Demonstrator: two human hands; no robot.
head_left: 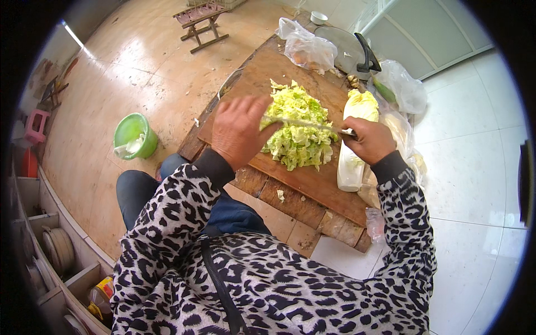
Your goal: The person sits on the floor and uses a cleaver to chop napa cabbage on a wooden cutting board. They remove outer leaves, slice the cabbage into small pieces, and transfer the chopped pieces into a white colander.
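Note:
A pile of chopped pale-green cabbage lies on a wooden cutting board set on a low wooden table. My left hand rests flat against the left side of the pile, fingers spread. My right hand grips the handle of a knife, whose blade lies across the top of the pile. A whole piece of napa cabbage lies along the board's right edge, partly under my right hand.
Clear plastic bags sit at the far end of the table, beside a pan lid with a black handle. A green bucket stands on the floor at left. A small wooden stool is further back. Shelves with dishes run along the lower left.

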